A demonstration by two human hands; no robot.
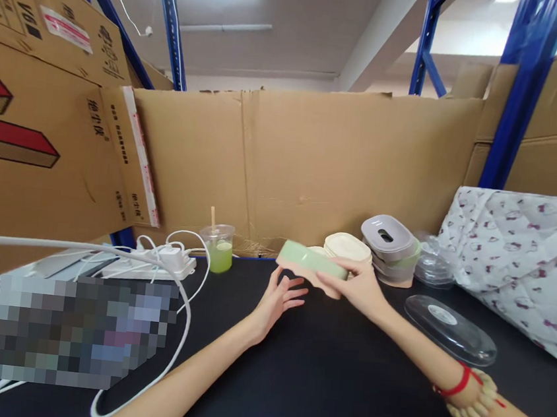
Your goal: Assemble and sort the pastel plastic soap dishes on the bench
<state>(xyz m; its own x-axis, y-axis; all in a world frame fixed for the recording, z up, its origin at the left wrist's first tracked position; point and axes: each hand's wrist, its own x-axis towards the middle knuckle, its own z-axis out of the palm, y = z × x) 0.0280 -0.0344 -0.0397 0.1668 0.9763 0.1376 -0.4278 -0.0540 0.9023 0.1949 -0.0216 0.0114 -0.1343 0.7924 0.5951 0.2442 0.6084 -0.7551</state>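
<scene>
My right hand [357, 286] grips the right end of a pale green box with a pinkish lower edge [310, 261], lifted above the black table [340, 381] and slightly tilted. Just below the box's left end is my left hand [278, 301], its fingers spread and nothing in it. Behind my right hand, cream-coloured containers [347, 246] are partly hidden. To their right stands a stack topped by a grey-lilac lid with a dark oval slot [386, 236]. A clear oval lid [451, 327] lies on the table at the right.
A cup of green drink with a straw [221, 255] stands at the back left, beside a white power strip [180, 264] and loose cables. Clear plastic pieces [434, 265] and a patterned quilted cover [526, 261] are at the right. Cardboard [313, 166] walls the back.
</scene>
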